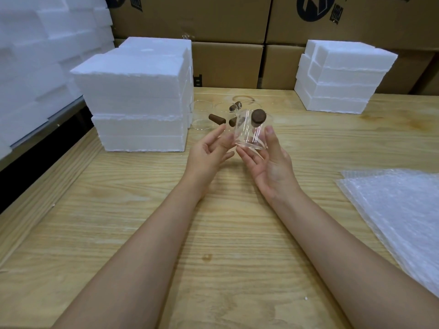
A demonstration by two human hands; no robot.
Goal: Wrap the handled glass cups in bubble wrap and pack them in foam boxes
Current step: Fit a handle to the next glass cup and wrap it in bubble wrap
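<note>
A clear glass cup [249,134] with a brown wooden handle [259,116] is held above the wooden table [213,222] at mid frame. My right hand [270,162] grips it, thumb along its right side and fingers under its base. My left hand [209,153] is beside the cup with loose fingers, its fingertips touching the cup's left side. Behind the held cup several more glass cups [202,115] with brown handles stand on the table. A pile of bubble wrap sheets [399,210] lies at the right edge.
A tall stack of white foam boxes [137,103] stands left of the cups and a lower stack of foam boxes [342,77] at the back right. Cardboard cartons [228,62] line the back. More foam pieces [35,67] fill the left side.
</note>
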